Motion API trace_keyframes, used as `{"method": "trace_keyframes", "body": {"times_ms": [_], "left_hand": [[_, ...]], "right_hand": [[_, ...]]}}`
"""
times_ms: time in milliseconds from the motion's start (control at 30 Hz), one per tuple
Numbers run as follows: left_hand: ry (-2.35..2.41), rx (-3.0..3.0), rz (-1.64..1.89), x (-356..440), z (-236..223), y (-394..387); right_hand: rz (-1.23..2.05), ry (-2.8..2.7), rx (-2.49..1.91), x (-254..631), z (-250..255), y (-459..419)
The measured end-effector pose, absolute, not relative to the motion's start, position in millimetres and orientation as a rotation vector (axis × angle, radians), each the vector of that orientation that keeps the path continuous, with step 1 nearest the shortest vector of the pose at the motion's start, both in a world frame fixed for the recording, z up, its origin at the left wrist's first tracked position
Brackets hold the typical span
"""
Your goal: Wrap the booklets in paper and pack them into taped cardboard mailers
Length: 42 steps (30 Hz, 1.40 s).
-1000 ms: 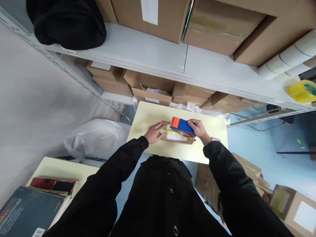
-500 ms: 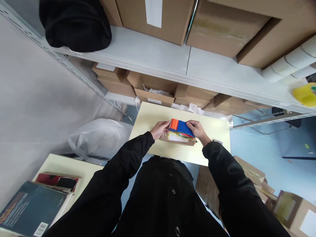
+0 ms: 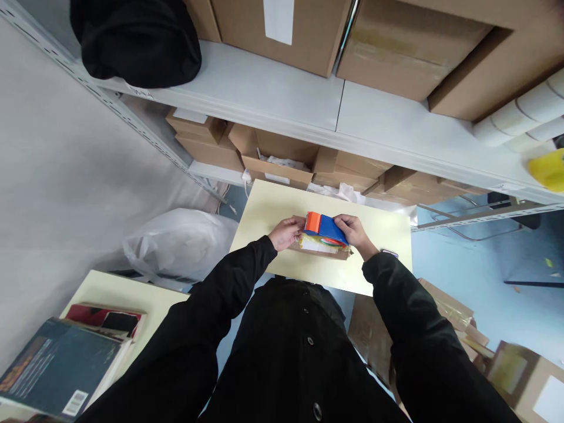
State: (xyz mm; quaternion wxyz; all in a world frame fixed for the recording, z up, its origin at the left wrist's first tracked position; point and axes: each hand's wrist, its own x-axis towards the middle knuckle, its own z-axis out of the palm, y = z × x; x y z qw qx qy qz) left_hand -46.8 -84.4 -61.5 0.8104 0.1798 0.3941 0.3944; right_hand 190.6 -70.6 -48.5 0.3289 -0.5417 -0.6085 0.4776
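Observation:
My right hand [image 3: 350, 228] is closed round the blue end of a tape dispenser [image 3: 330, 227], which has an orange front and a roll of tape inside. Under it lies a small cardboard box [image 3: 341, 255] with a white label and yellowish tape on it. My left hand [image 3: 286, 233] is at the dispenser's toothed orange end, beside the box's left end. Its fingers are pinched together; what is between them is too small to make out. Both dispenser and box are over a pale yellow table [image 3: 259, 202].
A phone [image 3: 389, 253] lies by my right forearm. Behind the table stands a grey shelf [image 3: 273, 103] with cardboard boxes and a black hat [image 3: 136, 44]. At left are a plastic bag [image 3: 176, 241] and a book [image 3: 57, 367]; more boxes [image 3: 524, 376] sit at lower right.
My left fingers have shifted slightly away from the dispenser's orange end, leaving a little more of it showing. My right hand keeps its hold on the dispenser. The view has moved slightly.

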Motion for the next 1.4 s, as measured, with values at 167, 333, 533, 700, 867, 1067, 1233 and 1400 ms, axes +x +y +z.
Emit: {"method": "trace_keyframes", "body": {"times_ms": [167, 333, 533, 700, 867, 1067, 1233, 1400], "left_hand": [[0.803, 0.375, 0.814, -50.1, -63.0, -84.9], [0.821, 0.319, 0.793, -47.3, -69.2, -85.2], [0.808, 0.314, 0.806, -51.6, -66.9, -86.7], [0.767, 0.291, 0.705, -67.1, -55.4, -81.5], [1.018, 0.521, 0.714, -69.7, -53.7, -77.3], [1.078, 0.842, 0.722, -66.0, -47.0, -70.2], [1.075, 0.937, 0.725, -71.3, -48.5, -67.0], [1.155, 0.931, 0.748, -87.3, -54.8, -66.7]], "right_hand": [[1.242, -1.602, -1.422, 189.8, -45.3, -71.6], [1.231, -1.605, -1.430, 187.7, -43.5, -73.2], [1.235, -1.611, -1.411, 187.2, -42.9, -74.3], [1.217, -1.634, -1.424, 188.7, -41.1, -74.0], [1.176, -1.689, -1.424, 184.8, -35.6, -74.9], [1.108, -1.796, -1.444, 180.1, -22.1, -71.4], [1.059, -1.893, -1.437, 183.0, -16.6, -71.5], [1.032, -1.888, -1.483, 191.8, -16.9, -74.1]]}}
